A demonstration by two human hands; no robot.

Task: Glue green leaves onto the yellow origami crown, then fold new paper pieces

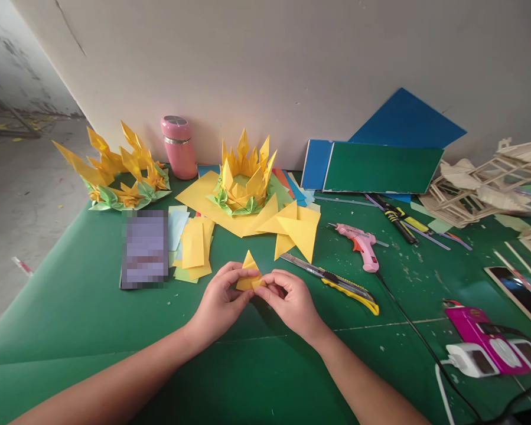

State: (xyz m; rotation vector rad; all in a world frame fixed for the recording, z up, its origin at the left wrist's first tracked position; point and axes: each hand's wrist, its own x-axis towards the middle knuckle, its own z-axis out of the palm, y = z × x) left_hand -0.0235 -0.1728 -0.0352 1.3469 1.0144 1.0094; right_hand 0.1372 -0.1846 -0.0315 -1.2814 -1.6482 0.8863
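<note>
Between my two hands is a small piece of folded yellow paper [248,264], its pointed tip facing away from me. My left hand [223,293] pinches its left side, fingers lying over the front. At the lower right corner, my right hand [290,298] grips the paper between thumb and fingers. Beyond it stands a yellow paper crown [246,192] with green leaves around its base. Loose yellow paper sheets [303,227] lie in front of that crown, and a stack of yellow paper rectangles [193,244] is to the left. A yellow utility knife [336,283] rests right of my hands.
Another paper crown [127,171] and a pink flask [179,147] stand back left, near a blurred rectangle [145,251]. Rightward are a pink glue gun [360,242] with a cord, a magenta power strip [482,336], a phone [520,295], boards [383,168] and a wooden stick model [473,183].
</note>
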